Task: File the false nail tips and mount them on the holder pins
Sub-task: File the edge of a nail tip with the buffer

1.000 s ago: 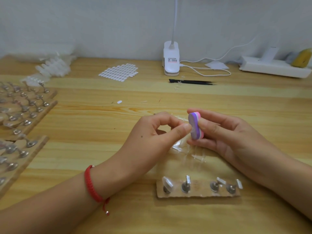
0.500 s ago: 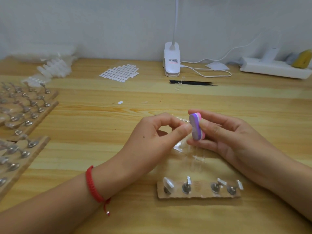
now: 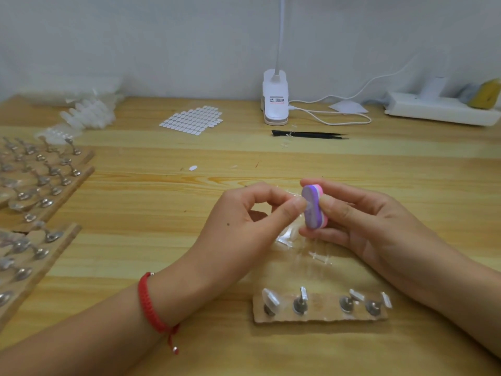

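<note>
Several holder boards [image 3: 40, 185]: table [image 3: 135, 267] left edge
Left hand [image 3: 244, 221]: pinches clear nail tip [image 3: 305, 205] against file block [image 3: 314, 210], mid-table
File block: purple-pink, upright
Right hand [image 3: 366, 223]: fingers curled round file block
Holder strip [image 3: 322, 310]: near front edge, four pins [image 3: 299, 305] with mounted tips [image 3: 271, 297]

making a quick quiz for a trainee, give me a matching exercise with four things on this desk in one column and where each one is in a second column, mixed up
Things
1. buffer block
2. tweezers
3. clear nail tip
4. cardboard strip

Places
A. lying on the table in front of the lamp base
B. pinched in the left hand
C. nearest the camera, carrying four pins
D. held in the right hand

Pairs: 1-D, 2-A, 3-B, 4-C
</note>
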A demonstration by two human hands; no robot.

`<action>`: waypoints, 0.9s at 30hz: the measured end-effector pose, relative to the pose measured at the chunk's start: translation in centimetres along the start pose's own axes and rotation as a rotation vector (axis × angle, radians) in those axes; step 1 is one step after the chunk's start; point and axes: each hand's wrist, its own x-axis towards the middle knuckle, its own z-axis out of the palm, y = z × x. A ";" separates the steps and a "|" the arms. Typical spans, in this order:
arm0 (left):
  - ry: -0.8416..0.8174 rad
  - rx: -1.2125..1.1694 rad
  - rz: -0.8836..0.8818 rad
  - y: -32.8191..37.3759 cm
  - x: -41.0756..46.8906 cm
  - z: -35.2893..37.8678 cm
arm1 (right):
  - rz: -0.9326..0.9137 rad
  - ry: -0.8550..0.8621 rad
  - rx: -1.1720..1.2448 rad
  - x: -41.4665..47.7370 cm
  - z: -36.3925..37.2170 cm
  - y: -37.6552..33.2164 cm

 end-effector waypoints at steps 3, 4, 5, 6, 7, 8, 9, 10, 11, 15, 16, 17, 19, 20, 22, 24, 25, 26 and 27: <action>-0.037 0.034 0.019 0.2 -0.2 0.1 | -0.004 0.025 0.037 0.1 -0.1 0.0; -0.022 0.018 0.016 0.2 -0.2 0.1 | -0.003 0.024 0.040 0.0 -0.1 0.0; 0.002 -0.006 0.009 0.1 -0.1 0.0 | -0.002 0.015 0.029 0.0 -0.1 0.0; 0.017 -0.027 -0.003 0.0 0.0 -0.1 | 0.002 0.003 0.012 -0.1 -0.1 0.0; 0.019 -0.041 -0.012 0.1 0.0 -0.1 | 0.007 -0.010 -0.002 -0.2 -0.1 0.1; 0.008 -0.045 -0.013 0.1 0.1 -0.2 | 0.007 -0.020 -0.005 -0.1 0.0 0.1; -0.008 -0.046 -0.013 0.1 0.1 -0.2 | 0.005 -0.017 0.006 -0.1 0.0 0.1; -0.023 -0.038 -0.013 0.0 0.1 -0.2 | 0.003 0.000 0.022 0.0 0.0 0.1; -0.036 -0.026 -0.011 0.1 0.1 -0.1 | 0.002 0.021 0.037 0.0 -0.1 0.1; 0.008 -0.061 -0.020 0.1 0.2 -0.3 | 0.009 0.012 0.012 0.1 0.0 0.0; 0.009 -0.055 -0.020 0.1 0.2 -0.3 | 0.011 -0.003 -0.008 0.1 0.1 -0.1; -0.009 -0.030 -0.012 0.1 0.2 -0.2 | 0.012 0.000 -0.013 0.0 0.1 -0.1; -0.057 0.016 0.008 0.2 0.0 0.0 | 0.012 0.035 0.023 0.1 0.0 -0.1; -0.060 0.014 0.010 0.2 0.0 0.0 | 0.009 0.040 0.030 0.1 -0.1 -0.1; -0.024 -0.022 -0.013 0.2 0.1 -0.1 | 0.011 0.016 -0.007 0.0 0.0 -0.1; -0.021 -0.028 -0.017 0.2 0.1 -0.1 | 0.006 0.013 -0.023 0.1 0.0 0.0; -0.040 -0.009 -0.009 0.2 0.0 -0.1 | 0.002 0.029 -0.004 0.1 0.0 0.0; -0.053 0.007 -0.002 0.3 0.0 0.0 | 0.000 0.042 0.016 0.2 -0.1 0.0; -0.048 0.009 -0.001 0.3 0.0 0.0 | 0.001 0.039 0.023 0.2 -0.1 0.0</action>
